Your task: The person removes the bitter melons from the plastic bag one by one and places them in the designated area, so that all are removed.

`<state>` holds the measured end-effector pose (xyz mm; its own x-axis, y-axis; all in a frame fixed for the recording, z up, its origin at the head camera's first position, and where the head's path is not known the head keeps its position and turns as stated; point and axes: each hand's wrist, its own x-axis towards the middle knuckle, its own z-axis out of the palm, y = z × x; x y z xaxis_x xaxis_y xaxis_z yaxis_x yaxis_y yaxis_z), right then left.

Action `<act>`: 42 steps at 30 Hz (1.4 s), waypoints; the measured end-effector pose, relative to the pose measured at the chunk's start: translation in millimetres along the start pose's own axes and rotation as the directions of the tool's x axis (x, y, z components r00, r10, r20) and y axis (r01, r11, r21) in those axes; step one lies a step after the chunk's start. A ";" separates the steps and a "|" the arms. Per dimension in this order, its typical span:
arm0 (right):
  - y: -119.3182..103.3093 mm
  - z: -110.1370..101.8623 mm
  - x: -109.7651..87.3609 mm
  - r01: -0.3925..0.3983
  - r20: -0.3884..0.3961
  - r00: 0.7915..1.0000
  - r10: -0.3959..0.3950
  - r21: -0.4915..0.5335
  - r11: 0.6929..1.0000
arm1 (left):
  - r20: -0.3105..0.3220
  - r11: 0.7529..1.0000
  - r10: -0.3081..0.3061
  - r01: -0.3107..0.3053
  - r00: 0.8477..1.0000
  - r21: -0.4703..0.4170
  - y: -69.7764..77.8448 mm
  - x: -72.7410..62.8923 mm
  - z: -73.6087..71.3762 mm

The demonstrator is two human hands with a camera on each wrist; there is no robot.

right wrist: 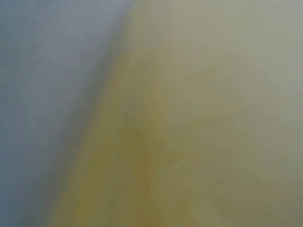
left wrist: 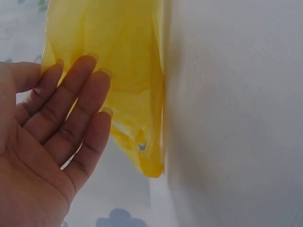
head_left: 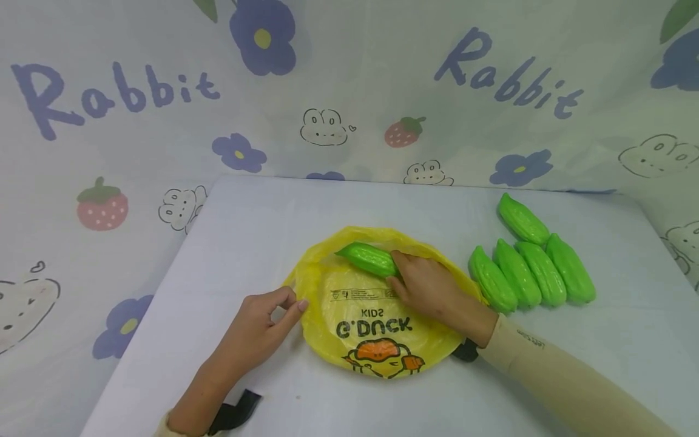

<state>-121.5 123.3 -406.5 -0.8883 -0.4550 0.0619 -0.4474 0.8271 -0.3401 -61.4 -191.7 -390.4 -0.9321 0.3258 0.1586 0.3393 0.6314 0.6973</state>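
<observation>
In the head view, a yellow plastic bag (head_left: 327,328) with a printed duck lies spread on the white table. My left hand (head_left: 259,328) pinches its left edge between thumb and index finger. The left wrist view shows the hand's (left wrist: 61,118) other fingers extended alongside the hanging yellow plastic (left wrist: 135,85). From the right, my right hand (head_left: 428,285) grips the blunt end of a ridged green bitter melon (head_left: 367,258). Its pointed end faces left, and it overlaps the far part of the bag. Blurred yellow plastic (right wrist: 213,142) fills much of the right wrist view.
On the table right of the bag, several more green bitter melons (head_left: 537,273) lie side by side, with one bitter melon (head_left: 522,220) behind them. A white cloth (head_left: 360,91) printed with rabbits, flowers and strawberries hangs behind the table (head_left: 262,209).
</observation>
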 end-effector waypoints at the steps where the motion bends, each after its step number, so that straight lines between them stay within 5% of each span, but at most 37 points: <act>1: 0.2 -0.2 -0.1 -0.003 0.004 1.000 0.003 0.006 1.000 | -0.001 1.000 -0.001 0.001 1.000 0.003 -0.2 0.0 -0.1; 16: -2.6 -9.1 -8.4 -0.035 0.069 0.997 0.033 0.023 0.999 | -0.006 1.000 0.022 -0.022 1.000 0.018 -2.8 0.9 1.5; 28: -7.9 -28.5 -29.7 0.036 -0.029 0.999 -0.034 0.057 0.998 | -0.023 0.999 0.042 -0.042 0.999 0.019 -6.6 0.1 2.2; 42: -19.1 -45.7 -61.0 0.008 -0.072 0.997 -0.001 0.097 0.995 | -0.020 0.999 0.021 -0.020 1.000 0.029 -4.5 0.2 0.3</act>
<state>-63.5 150.3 -360.9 -0.8930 -0.4310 0.1293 -0.4423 0.7877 -0.4289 -63.1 -194.3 -393.8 -0.9272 0.3244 0.1873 0.3616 0.6449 0.6733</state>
